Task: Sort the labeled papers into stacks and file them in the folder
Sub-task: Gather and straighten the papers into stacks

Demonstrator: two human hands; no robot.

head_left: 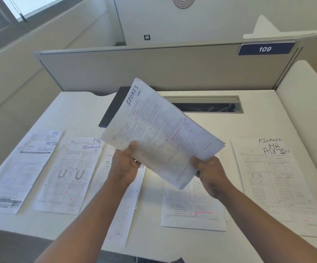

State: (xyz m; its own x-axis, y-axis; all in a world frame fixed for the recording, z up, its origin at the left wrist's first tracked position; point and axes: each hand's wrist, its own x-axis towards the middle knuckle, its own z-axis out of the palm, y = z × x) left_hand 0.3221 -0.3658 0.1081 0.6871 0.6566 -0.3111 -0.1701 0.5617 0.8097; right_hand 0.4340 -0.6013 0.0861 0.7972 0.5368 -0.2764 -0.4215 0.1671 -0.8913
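Both hands hold a tilted stack of papers above the white desk; its top sheet is marked SPORTS. My left hand grips the stack's near left edge, my right hand its lower right corner. On the desk lie several labeled sheets: one marked HR, ADMIN, FINANCE at far left, one marked HR, FINANCE beside it, a partly hidden sheet under my left forearm, another below the stack, and one marked FINANCE, HR, ADMIN at right. A dark folder lies behind the stack, partly hidden.
A grey partition with a blue 109 sign closes the back of the desk. An open cable slot sits at the back right. A white side panel stands at the right. The desk's front edge runs below my forearms.
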